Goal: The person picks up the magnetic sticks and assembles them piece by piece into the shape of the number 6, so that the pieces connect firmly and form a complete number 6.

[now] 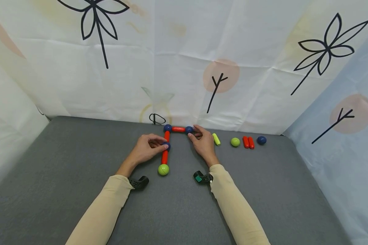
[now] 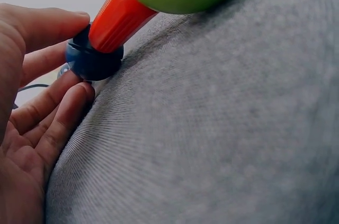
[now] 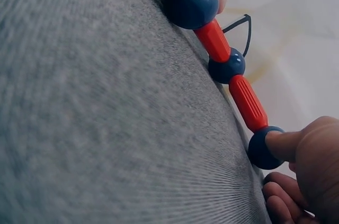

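A joined chain of balls and rods lies on the grey table. Its near end is a green ball (image 1: 163, 169), followed by a red rod (image 1: 164, 157) and a blue ball (image 2: 94, 61) that my left hand (image 1: 148, 147) pinches between thumb and fingers. Beyond it another red rod (image 1: 167, 136) runs to the blue corner ball (image 1: 167, 128). From that corner a red rod (image 3: 247, 103) extends right to the blue end ball (image 3: 263, 149). My right hand (image 1: 203, 143) grips this end ball, thumb pressed on its side.
Right of my right hand lie a yellow-green rod (image 1: 216, 139), a loose green ball (image 1: 235, 142), two red rods (image 1: 248, 142) side by side and a loose blue ball (image 1: 261, 140). A patterned white cloth (image 1: 184, 85) hangs along the table's back edge.
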Motion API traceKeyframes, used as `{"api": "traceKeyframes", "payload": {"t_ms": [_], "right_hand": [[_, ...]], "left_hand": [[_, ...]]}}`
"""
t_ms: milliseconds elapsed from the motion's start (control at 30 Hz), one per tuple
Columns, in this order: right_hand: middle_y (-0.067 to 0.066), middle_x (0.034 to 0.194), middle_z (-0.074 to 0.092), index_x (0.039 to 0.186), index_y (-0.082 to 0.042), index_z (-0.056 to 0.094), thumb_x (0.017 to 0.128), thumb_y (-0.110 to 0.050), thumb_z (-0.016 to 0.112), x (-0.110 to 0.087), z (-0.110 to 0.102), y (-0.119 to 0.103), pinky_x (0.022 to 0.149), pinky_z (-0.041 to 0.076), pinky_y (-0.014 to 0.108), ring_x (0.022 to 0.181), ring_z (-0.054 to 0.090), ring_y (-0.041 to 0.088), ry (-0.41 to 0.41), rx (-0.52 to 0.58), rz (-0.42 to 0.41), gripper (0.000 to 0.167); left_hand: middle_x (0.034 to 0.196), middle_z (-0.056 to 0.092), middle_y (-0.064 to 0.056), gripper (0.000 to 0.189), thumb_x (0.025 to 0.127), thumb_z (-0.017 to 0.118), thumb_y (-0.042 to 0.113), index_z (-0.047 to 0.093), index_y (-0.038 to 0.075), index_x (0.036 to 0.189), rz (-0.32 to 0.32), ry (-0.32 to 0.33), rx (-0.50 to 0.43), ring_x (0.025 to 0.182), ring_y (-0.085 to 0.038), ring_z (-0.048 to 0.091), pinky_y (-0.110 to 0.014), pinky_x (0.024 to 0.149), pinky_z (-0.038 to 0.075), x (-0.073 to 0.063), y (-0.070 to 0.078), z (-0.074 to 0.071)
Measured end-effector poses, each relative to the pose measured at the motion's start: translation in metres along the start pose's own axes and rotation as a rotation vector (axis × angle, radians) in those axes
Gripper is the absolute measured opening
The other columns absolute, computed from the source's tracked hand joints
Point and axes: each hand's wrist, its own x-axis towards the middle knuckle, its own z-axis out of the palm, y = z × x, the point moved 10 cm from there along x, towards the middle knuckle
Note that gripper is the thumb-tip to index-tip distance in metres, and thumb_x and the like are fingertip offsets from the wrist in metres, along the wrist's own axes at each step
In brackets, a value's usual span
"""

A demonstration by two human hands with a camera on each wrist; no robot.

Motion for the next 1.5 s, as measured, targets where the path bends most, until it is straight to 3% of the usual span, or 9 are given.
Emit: {"api": "traceKeyframes", "payload": {"t_ms": [533, 867, 1000, 1233, 1367, 1500], "right_hand": [[0.013, 0.128, 0.068, 0.14, -0.003, 0.06, 0.091, -0.013, 0.077, -0.003, -0.001, 0.003, 0.092, 0.052, 0.042, 0.104, 0.065, 0.029, -0.023, 0.065, 0.026, 0.053], [0.018, 0.124, 0.069, 0.138, 0.001, 0.061, 0.09, -0.009, 0.077, -0.005, -0.014, 0.005, 0.089, 0.053, 0.036, 0.104, 0.067, 0.03, -0.051, 0.183, 0.056, 0.051], [0.018, 0.121, 0.069, 0.134, 0.001, 0.064, 0.091, -0.009, 0.077, -0.007, -0.031, 0.005, 0.085, 0.053, 0.032, 0.1, 0.067, 0.029, -0.021, 0.156, 0.021, 0.046], [0.018, 0.115, 0.07, 0.124, 0.001, 0.071, 0.088, -0.01, 0.08, -0.011, -0.068, 0.006, 0.086, 0.049, 0.046, 0.1, 0.062, 0.035, 0.113, 0.011, -0.077, 0.039], [0.02, 0.119, 0.067, 0.125, 0.001, 0.07, 0.085, -0.013, 0.081, -0.015, -0.078, 0.016, 0.087, 0.046, 0.049, 0.103, 0.058, 0.038, 0.142, -0.062, -0.06, 0.043], [0.022, 0.119, 0.065, 0.127, 0.002, 0.068, 0.084, -0.014, 0.082, -0.016, -0.078, 0.028, 0.087, 0.046, 0.048, 0.104, 0.06, 0.038, 0.118, -0.091, -0.003, 0.048]], "left_hand": [[0.098, 0.069, -0.005, 0.026, 0.091, 0.08, 0.026, 0.078, 0.01, 0.11, 0.002, 0.01, 0.013, 0.084, -0.018, 0.064, -0.033, 0.078, 0.053, -0.001, -0.001, 0.0], [0.099, 0.069, -0.005, 0.023, 0.09, 0.08, 0.025, 0.078, 0.011, 0.109, -0.015, 0.01, 0.006, 0.085, -0.019, 0.064, -0.033, 0.078, 0.053, 0.0, -0.004, -0.001], [0.099, 0.069, -0.005, 0.023, 0.091, 0.08, 0.025, 0.078, 0.012, 0.109, -0.009, 0.008, 0.004, 0.085, -0.019, 0.064, -0.033, 0.078, 0.054, 0.0, -0.003, 0.0], [0.099, 0.069, -0.004, 0.024, 0.09, 0.08, 0.025, 0.078, 0.011, 0.11, -0.001, 0.008, 0.004, 0.085, -0.018, 0.064, -0.032, 0.078, 0.053, 0.0, -0.002, 0.0], [0.097, 0.069, -0.004, 0.022, 0.09, 0.08, 0.023, 0.078, 0.011, 0.108, 0.004, 0.011, 0.002, 0.084, -0.019, 0.064, -0.032, 0.077, 0.054, 0.0, -0.003, 0.0], [0.096, 0.069, -0.004, 0.021, 0.091, 0.08, 0.022, 0.078, 0.011, 0.108, 0.016, 0.008, -0.011, 0.084, -0.019, 0.065, -0.032, 0.077, 0.054, 0.0, -0.002, 0.0]]}}
